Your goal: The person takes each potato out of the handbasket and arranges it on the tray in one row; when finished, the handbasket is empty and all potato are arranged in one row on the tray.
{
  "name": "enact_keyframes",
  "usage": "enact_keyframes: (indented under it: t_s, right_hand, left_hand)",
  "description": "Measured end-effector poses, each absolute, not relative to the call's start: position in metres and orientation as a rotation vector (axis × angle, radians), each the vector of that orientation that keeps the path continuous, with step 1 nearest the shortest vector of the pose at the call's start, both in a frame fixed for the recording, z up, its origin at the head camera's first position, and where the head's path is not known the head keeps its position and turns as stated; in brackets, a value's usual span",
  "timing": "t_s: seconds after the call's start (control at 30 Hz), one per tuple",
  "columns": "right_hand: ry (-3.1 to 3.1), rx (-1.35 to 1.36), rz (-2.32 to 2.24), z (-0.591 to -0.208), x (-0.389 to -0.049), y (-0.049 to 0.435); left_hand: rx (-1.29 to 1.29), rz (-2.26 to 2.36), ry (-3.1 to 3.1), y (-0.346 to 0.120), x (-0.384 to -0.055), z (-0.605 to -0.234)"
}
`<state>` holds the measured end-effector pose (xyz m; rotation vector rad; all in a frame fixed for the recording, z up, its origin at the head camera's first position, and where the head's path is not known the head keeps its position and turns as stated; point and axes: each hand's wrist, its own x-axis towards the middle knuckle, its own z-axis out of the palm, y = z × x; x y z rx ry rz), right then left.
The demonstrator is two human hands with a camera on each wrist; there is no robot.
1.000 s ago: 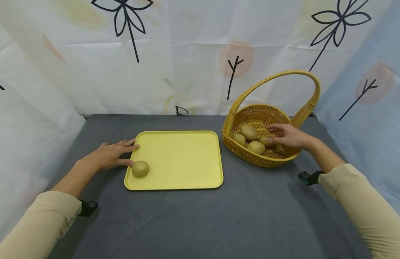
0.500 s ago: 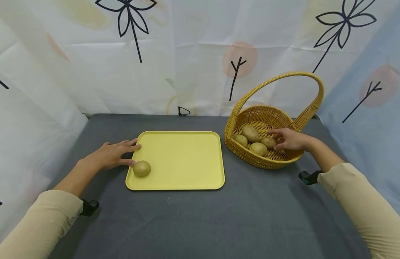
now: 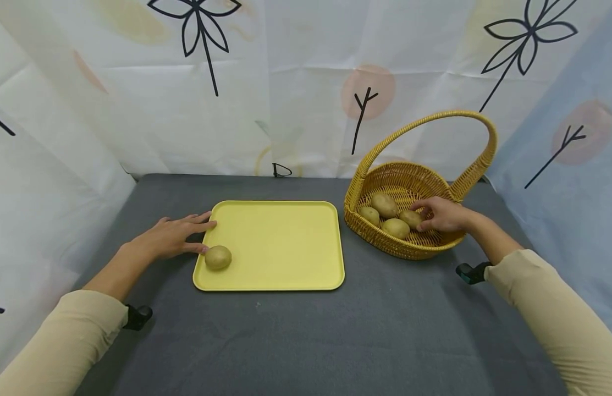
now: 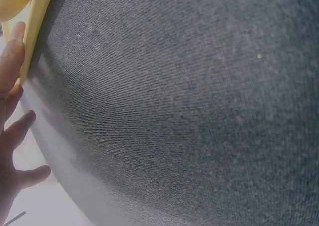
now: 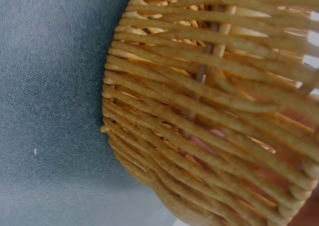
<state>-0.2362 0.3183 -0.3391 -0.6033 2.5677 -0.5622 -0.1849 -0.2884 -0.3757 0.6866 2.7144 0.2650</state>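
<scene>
A yellow tray (image 3: 276, 242) lies on the table with one potato (image 3: 218, 257) at its front left corner. My left hand (image 3: 174, 237) is at the tray's left edge with spread fingers, the thumb tip against or very near that potato. To the right, a wicker basket (image 3: 380, 240) with a tall handle contains several potatoes. My right hand (image 3: 441, 214) reaches into it, its fingers and thumb curled round the right end of a potato (image 3: 411, 219). In the right wrist view the basket's woven wall (image 5: 199, 101) hides most of that hand.
Behind the table hangs a white printed cloth (image 3: 306, 110), and a bluish one (image 3: 573, 181) is on the right. The basket's arched handle (image 3: 429, 118) rises above the right hand. Dark grey cloth (image 3: 306, 341) covers the table.
The right hand's fingers and thumb have come in closer round the potato in the basket. My left hand stays in place. The whole head view has shifted slightly.
</scene>
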Motion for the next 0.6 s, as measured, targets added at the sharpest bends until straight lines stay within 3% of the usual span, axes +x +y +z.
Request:
enact_keyframes:
  t_s: [0.6]
  right_hand:
    - [2.654,-0.731,-0.819,-0.309,-0.218,0.307]
  left_hand:
    - [0.681,0.264,2.706,-0.289,-0.186,-0.377]
